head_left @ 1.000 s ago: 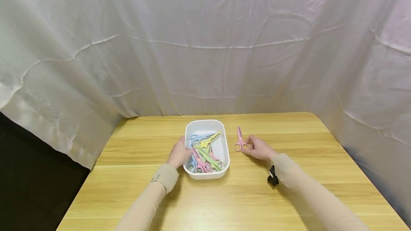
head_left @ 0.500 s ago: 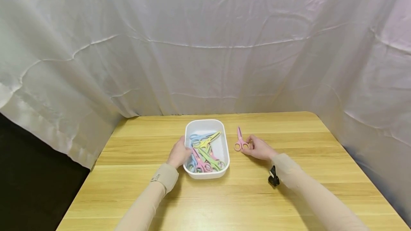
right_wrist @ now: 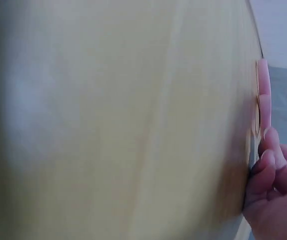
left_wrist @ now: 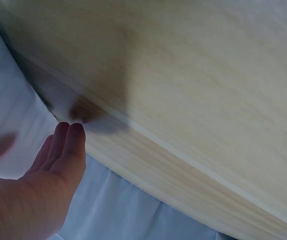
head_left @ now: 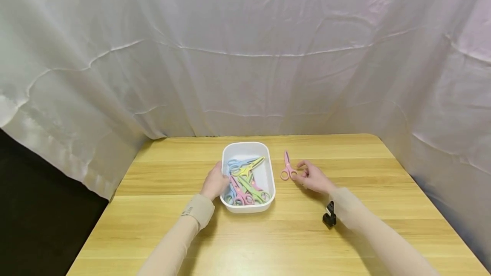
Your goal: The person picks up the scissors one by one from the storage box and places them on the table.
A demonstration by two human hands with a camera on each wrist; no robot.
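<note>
My left hand (head_left: 213, 183) grips the left wall of a white plastic tub (head_left: 248, 209), thumb over the rim and fingers along the outside. Inside lie several child-size scissors: a yellow pair (head_left: 250, 166), a green pair (head_left: 251, 187), a pink pair (head_left: 241, 191) and blue ones (head_left: 234, 164). To the tub's right, another pair of pink scissors (head_left: 287, 167) lies flat on the table, its blades pointing away from me. At the right finger loop is my right hand (head_left: 315, 178), with a fingertip at the handle and another finger raised apart in the right wrist view.
The wooden table (head_left: 161, 225) has its far edge against a pale hanging curtain (head_left: 245, 80). A dark area (head_left: 42, 208) lies beyond the left edge. A small black device (head_left: 329, 215) hangs at my right wrist.
My right hand loosens its fingers from the pink scissors' handle and shifts slightly right. Those scissors stay on the table. My left hand keeps its hold on the tub.
</note>
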